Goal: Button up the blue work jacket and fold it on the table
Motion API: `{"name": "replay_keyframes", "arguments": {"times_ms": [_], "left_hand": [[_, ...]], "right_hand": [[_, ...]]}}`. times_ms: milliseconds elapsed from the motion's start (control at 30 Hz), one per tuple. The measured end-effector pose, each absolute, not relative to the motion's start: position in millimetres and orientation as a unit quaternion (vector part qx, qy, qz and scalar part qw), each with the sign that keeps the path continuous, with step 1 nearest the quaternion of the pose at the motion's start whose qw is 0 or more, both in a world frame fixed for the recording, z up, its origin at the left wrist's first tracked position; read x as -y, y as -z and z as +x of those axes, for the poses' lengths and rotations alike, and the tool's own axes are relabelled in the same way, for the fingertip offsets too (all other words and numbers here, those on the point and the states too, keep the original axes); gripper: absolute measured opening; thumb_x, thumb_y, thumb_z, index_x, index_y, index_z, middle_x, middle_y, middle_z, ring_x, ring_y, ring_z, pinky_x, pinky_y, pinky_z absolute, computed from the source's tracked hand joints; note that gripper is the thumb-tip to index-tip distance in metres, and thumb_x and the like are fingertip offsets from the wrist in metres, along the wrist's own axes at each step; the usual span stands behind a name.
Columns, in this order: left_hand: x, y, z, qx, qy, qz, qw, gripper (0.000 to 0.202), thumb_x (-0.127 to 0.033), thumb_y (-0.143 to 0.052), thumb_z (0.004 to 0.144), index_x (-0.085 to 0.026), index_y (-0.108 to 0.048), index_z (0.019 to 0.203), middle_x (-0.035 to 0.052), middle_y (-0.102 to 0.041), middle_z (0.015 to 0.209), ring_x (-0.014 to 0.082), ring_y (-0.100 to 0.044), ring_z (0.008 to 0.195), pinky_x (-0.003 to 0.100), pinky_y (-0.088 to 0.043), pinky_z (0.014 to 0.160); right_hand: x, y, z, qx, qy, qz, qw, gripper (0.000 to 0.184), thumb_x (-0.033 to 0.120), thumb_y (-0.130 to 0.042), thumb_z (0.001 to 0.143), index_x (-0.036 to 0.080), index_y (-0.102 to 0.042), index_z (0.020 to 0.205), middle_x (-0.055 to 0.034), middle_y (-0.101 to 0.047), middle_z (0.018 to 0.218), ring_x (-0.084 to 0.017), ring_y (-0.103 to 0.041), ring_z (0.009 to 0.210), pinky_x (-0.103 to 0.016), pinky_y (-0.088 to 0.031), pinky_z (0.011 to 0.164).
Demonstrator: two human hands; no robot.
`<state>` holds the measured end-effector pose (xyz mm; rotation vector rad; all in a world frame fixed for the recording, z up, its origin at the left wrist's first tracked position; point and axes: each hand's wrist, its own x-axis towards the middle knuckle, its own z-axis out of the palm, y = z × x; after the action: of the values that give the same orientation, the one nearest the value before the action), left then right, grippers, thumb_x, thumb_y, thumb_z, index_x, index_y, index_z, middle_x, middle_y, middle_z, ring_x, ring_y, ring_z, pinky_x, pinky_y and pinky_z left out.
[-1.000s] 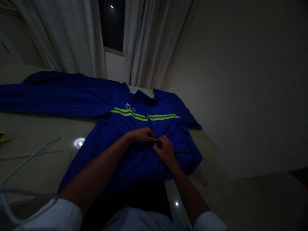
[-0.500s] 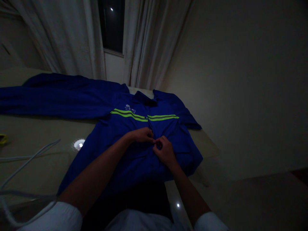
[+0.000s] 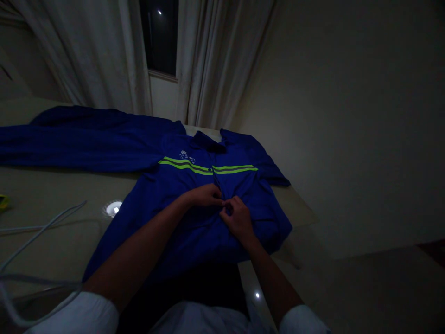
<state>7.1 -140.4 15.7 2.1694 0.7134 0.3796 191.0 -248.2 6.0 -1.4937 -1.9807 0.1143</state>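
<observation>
A blue work jacket point(image 3: 184, 185) lies front up, its collar at the far side and a yellow-green striped band across the chest. White printing shows above the band on the left. My left hand point(image 3: 207, 195) pinches the front placket below the band. Close against it, my right hand point(image 3: 238, 217) has thumb and fingers curled together on the same edge. The fingertips of both hands meet at the front opening. Whatever small part lies between them, perhaps a button, is too dark to make out. One button point(image 3: 210, 170) shows at the band.
The jacket rests on a pale table point(image 3: 62, 195). To the left are a white cable point(image 3: 41, 229), a shiny round clear object point(image 3: 113, 208) and a yellow item point(image 3: 3, 202) at the frame edge. Curtains point(image 3: 215, 60) and a dark window point(image 3: 160, 37) stand behind; a wall is on the right.
The view has shifted very slightly. Both hands keep their pinch at the same spot on the jacket front, with hardly any visible motion.
</observation>
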Motion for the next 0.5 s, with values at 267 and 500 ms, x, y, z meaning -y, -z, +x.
{"name": "replay_keyframes", "arguments": {"times_ms": [267,500], "left_hand": [[136.8,-15.1,4.3,-0.302,-0.134,0.862,0.385,0.044,-0.056,-0.067,0.085,-0.016,-0.064,0.067,-0.0029,-0.053,0.06,0.012,-0.047,0.058,0.026,-0.028,0.056],[136.1,-12.4,-0.8,-0.279,-0.143,0.861,0.399,0.031,-0.046,-0.071,0.084,-0.016,-0.069,0.08,-0.0015,-0.061,0.075,0.0136,-0.054,0.07,0.023,-0.035,0.061]], "right_hand": [[246.2,-6.4,192.4,0.762,-0.057,-0.555,0.33,0.012,0.011,-0.064,0.081,0.021,-0.067,0.087,-0.0018,-0.064,0.087,-0.018,-0.062,0.077,-0.029,-0.049,0.071],[246.2,-9.4,193.5,0.772,-0.081,-0.529,0.343,0.012,0.01,-0.065,0.082,0.021,-0.069,0.086,-0.0006,-0.063,0.084,-0.016,-0.06,0.073,-0.027,-0.048,0.069]]}}
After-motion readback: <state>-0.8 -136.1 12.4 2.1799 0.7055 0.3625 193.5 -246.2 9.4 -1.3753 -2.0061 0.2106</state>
